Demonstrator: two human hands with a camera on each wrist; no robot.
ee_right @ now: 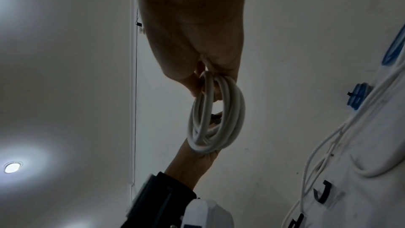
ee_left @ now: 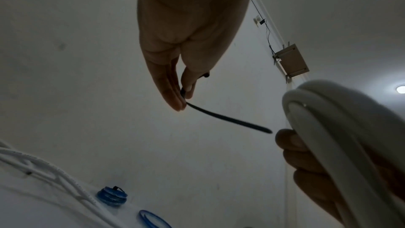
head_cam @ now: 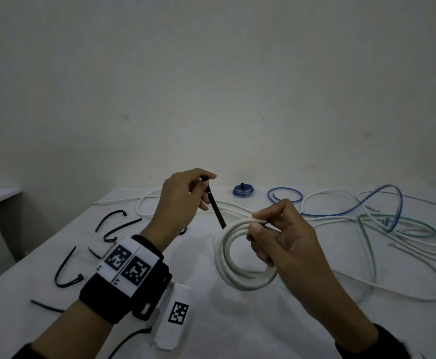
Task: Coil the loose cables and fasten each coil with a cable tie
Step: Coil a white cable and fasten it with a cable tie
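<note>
From my head: my right hand (head_cam: 287, 244) grips the coiled white round cable (head_cam: 240, 257); my left hand (head_cam: 183, 200) pinches the thin black plastic cable tie (head_cam: 215, 203) by its head, tip slanting down at the coil's top edge.

Left wrist: tie tip just short of the coil (not threaded yet).

Right wrist: coil hangs edge-on from curled fingers.

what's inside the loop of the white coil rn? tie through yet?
Inside the white coil only the right hand fingers show, curled round its strands. The black cable tie, pinched by the left hand, points at the coil's rim; its tip is hidden behind the strands, so threading is unclear.
</note>
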